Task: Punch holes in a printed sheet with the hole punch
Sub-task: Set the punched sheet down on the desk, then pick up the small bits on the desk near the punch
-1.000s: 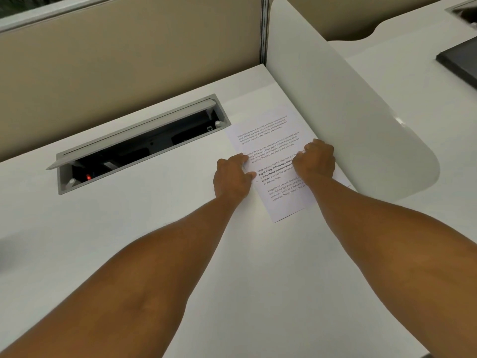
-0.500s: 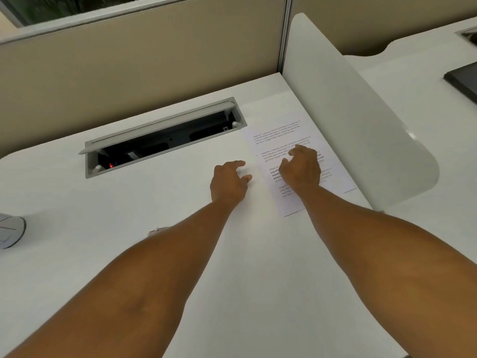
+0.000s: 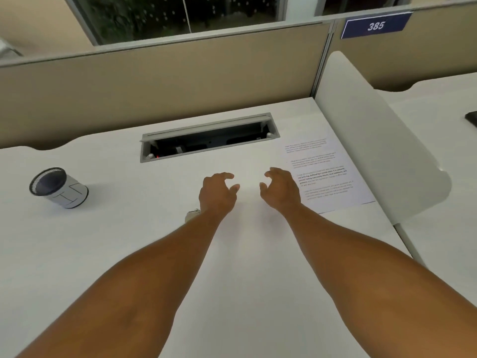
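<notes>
The printed sheet (image 3: 333,174) lies flat on the white desk (image 3: 129,241), at the right beside the divider. My right hand (image 3: 280,189) hovers at the sheet's left edge, fingers curled and apart, holding nothing. My left hand (image 3: 218,193) is a little to the left over bare desk, also open and empty. A small metallic object (image 3: 191,214) peeks out from under my left wrist, mostly hidden; I cannot tell whether it is the hole punch.
An open cable tray (image 3: 206,142) is sunk into the desk behind my hands. A mesh pen cup (image 3: 58,188) stands at the left. A white curved divider (image 3: 374,151) bounds the desk on the right, and a beige partition (image 3: 154,81) runs along the back.
Both hands have come off the sheet and moved left, fingers now apart. The view has lifted and swung left, bringing the pen cup into sight.
</notes>
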